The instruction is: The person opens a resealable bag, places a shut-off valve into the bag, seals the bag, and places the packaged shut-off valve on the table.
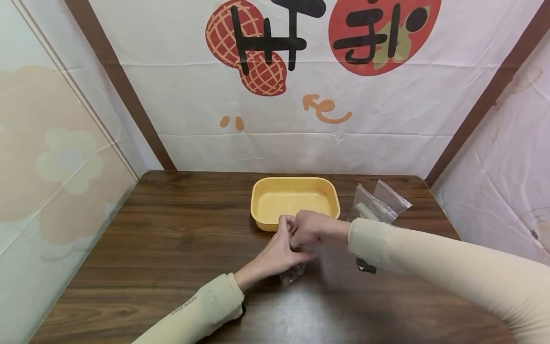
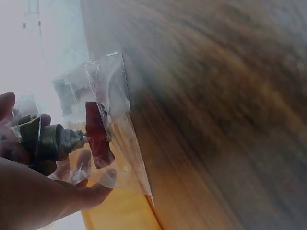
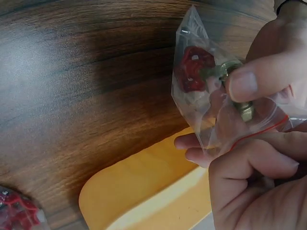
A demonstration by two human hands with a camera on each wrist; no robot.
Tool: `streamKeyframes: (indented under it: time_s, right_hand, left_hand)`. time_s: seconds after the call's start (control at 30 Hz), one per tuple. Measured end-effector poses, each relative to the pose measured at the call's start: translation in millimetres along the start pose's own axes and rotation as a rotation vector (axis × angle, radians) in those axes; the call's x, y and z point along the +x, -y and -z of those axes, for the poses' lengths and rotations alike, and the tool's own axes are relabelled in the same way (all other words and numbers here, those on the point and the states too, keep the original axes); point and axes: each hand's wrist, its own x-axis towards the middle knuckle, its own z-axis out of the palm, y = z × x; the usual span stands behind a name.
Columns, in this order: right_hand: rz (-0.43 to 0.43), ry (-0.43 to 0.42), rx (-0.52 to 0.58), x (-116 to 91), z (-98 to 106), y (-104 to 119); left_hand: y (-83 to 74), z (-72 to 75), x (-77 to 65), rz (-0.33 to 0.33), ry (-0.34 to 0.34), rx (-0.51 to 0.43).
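A clear zip bag (image 3: pixel 189 108) holds a brass valve (image 3: pixel 246 111) with a red handwheel (image 3: pixel 194 69). My left hand (image 1: pixel 277 251) grips the valve through the bag, its thumb across the brass body in the right wrist view. Close against it, my right hand (image 1: pixel 313 227) has its fingers curled at the bag's mouth, by the red zip line, and pinches the plastic there. In the head view both hands meet at the front of the yellow bin (image 1: pixel 262 223), and only the lower part of the bag shows beneath them.
Right of the bin lie clear zip bags (image 1: pixel 393 196), one with a pale item (image 1: pixel 366 212) in it. A bag with red parts (image 3: pixel 19 213) shows in the right wrist view's corner. A printed cloth wall (image 1: pixel 296 153) stands behind the wooden table (image 1: pixel 185 239).
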Motion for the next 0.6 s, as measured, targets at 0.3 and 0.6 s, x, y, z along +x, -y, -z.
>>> streamKeyframes:
  time_s: [0.3, 0.6]
  right_hand:
    - [0.039, -0.05, -0.044, 40.0, -31.8, -23.3]
    - [0.05, -0.088, 0.01, -1.4, -9.9, 12.2]
  left_hand:
    - [6.1, 3.5, -3.2, 0.005, 0.005, 0.014]
    - [8.9, 7.1, -2.2, -0.001, -0.008, 0.02]
